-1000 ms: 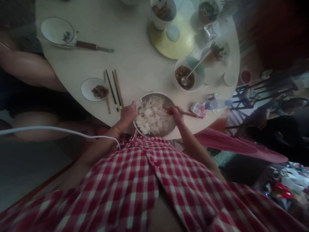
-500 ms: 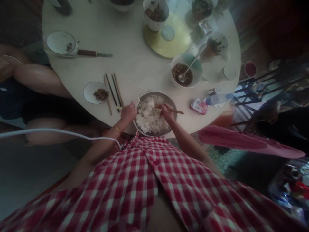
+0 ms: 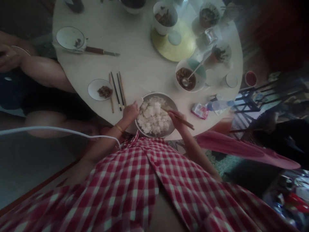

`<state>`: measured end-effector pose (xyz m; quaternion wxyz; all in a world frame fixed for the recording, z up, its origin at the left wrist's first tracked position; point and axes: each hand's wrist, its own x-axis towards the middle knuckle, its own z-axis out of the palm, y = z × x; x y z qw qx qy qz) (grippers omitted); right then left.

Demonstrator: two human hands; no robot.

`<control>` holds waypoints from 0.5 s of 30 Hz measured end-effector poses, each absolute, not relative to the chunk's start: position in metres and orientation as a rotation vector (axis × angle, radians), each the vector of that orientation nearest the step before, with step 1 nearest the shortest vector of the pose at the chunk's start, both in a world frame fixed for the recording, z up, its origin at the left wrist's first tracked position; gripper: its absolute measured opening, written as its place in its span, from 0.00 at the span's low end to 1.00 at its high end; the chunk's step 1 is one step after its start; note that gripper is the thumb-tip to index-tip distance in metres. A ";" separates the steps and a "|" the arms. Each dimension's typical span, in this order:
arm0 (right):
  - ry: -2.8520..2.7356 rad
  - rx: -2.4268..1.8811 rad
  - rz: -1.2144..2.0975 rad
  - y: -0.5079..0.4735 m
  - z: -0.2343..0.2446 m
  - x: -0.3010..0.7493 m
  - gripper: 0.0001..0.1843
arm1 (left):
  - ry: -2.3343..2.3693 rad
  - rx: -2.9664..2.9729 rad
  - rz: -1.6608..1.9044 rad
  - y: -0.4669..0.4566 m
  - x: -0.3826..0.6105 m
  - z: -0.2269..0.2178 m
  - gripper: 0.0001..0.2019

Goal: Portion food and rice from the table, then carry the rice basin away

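Observation:
In front of me at the table's near edge, a round metal pan [image 3: 174, 103] holds white rice [image 3: 155, 117]. My right hand [image 3: 179, 121] is closed round a pair of wooden chopsticks [image 3: 185, 122], at the pan's right side. Their tips reach over the rice, near its top middle. My left hand [image 3: 131, 112] is closed at the pan's left rim, on a small white object [image 3: 139, 102] whose kind I cannot make out. Whether that hand also grips the rim is hidden.
Left of the pan lie several loose chopsticks [image 3: 120, 91] and a small plate of food [image 3: 95, 90]. A soup bowl with a ladle [image 3: 185, 83], a pink packet [image 3: 200, 111] and a plastic bottle [image 3: 218, 105] are to the right. Another person's arm [image 3: 44, 72] is at the left.
My right hand has moved right and slightly down, drawing the chopsticks back toward the pan's right rim. My left hand stays at the left rim. The whole view has shifted slightly.

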<state>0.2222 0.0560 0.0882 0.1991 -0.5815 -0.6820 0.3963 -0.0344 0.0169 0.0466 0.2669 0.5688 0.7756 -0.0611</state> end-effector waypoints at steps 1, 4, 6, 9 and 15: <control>-1.876 -1.648 1.085 0.063 0.086 0.229 0.24 | 2.093 1.533 -0.164 0.017 -0.034 0.047 0.20; -1.811 -1.677 1.083 0.079 0.073 0.242 0.23 | 2.086 1.531 -0.148 0.017 -0.034 0.047 0.19; -1.775 -1.708 1.114 0.086 0.063 0.243 0.19 | 2.083 1.529 -0.140 0.017 -0.034 0.047 0.19; -1.515 -1.790 1.193 0.094 0.051 0.233 0.15 | 2.080 1.534 -0.147 0.016 -0.034 0.047 0.19; -1.055 -1.841 1.358 0.110 0.042 0.209 0.10 | 2.066 1.542 -0.163 0.016 -0.034 0.047 0.19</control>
